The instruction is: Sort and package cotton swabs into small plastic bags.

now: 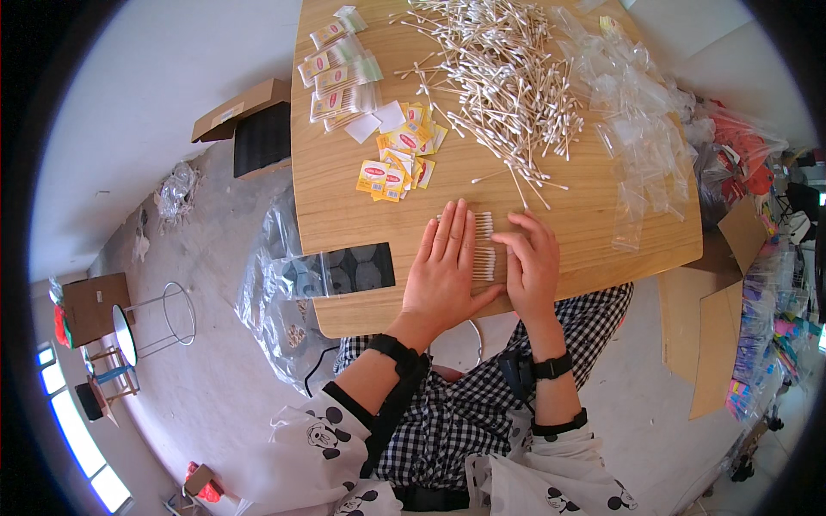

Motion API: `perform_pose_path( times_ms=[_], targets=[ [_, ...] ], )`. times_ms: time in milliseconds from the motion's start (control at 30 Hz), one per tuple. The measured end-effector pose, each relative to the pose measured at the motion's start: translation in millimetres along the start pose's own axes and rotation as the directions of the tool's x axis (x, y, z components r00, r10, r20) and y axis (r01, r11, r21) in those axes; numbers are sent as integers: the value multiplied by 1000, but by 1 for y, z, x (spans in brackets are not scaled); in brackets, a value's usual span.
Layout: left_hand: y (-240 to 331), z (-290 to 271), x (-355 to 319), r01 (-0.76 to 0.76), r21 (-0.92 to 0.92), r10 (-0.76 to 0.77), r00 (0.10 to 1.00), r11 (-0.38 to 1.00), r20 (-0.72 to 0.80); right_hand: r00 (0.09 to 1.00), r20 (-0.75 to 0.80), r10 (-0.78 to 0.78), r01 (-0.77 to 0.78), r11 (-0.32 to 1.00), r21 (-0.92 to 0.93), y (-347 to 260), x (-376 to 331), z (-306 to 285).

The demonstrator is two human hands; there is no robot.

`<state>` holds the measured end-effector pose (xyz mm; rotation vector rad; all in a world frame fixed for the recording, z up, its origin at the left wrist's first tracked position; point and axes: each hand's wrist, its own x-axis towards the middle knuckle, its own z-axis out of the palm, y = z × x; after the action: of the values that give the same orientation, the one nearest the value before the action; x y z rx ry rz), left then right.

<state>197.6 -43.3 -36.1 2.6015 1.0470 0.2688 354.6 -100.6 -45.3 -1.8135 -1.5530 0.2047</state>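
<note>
A neat row of cotton swabs (484,249) lies on the wooden table between my two hands. My left hand (443,267) rests flat over the row's left part, its fingers stretched out and hiding some of the swabs. At the row's right end is my right hand (533,262), fingers bent and thumb reaching toward the left one. Farther back spreads a large loose heap of cotton swabs (516,86). Yellow and white printed cards (396,163) lie left of the heap. Behind them sit several filled clear packets of swabs (340,73).
Crumpled clear plastic bags (645,138) cover the table's right side. A dark tray-like insert (361,268) lies at the left front edge, with clear plastic sheeting (267,258) hanging beside it. An open cardboard box (718,318) stands at the right, near the floor.
</note>
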Motion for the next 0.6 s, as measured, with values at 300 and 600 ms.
perform_pose_path(
  times_ms=[300, 600],
  targets=[
    [0, 0, 0, 0, -14, 0, 1000, 1000, -6, 1000, 4, 5, -5, 1000, -27, -2, 0, 0],
    [-1, -1, 0, 12, -56, -12, 1000, 998, -1, 1000, 12, 4, -3, 999, -33, -3, 1, -3]
  ],
)
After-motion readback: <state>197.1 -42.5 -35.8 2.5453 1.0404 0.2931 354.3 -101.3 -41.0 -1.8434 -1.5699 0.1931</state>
